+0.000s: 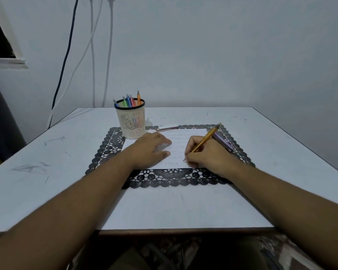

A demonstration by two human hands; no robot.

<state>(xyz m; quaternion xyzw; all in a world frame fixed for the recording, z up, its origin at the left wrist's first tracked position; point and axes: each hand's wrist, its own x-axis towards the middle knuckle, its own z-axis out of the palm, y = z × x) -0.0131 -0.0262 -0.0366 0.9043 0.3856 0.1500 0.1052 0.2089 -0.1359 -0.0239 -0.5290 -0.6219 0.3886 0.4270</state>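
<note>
Left forearm (76, 201) and right forearm (281, 191) stretch out over the near edge of the white table (164, 207) to a sheet of paper (179, 145) lying on a black lace placemat (174, 177). From where I stand, the left hand (151, 148) lies flat on the left half of the sheet, fingers straight and spread, pinning it down. The right hand (205, 154) is curled round a yellow pencil (205, 138), whose tip touches the paper low on its right side, beside rows of faint small marks too tiny to read. The two hands sit near each other but do not touch. I'd say a new mark is being added to a lower row. To do it well, the flat hand should press evenly, since the openwork mat beneath could let the sheet slide or the point sink into a hole. Light, short strokes would suit, with the wrist resting on the mat for steadiness. A purple pen (221, 141) lies just behind the writing hand, so the elbow should not sweep outward. A pinkish pen (167, 129) rests at the sheet's far edge, next to a cream mesh pen holder (132, 123) full of coloured pens (130, 101).
</note>
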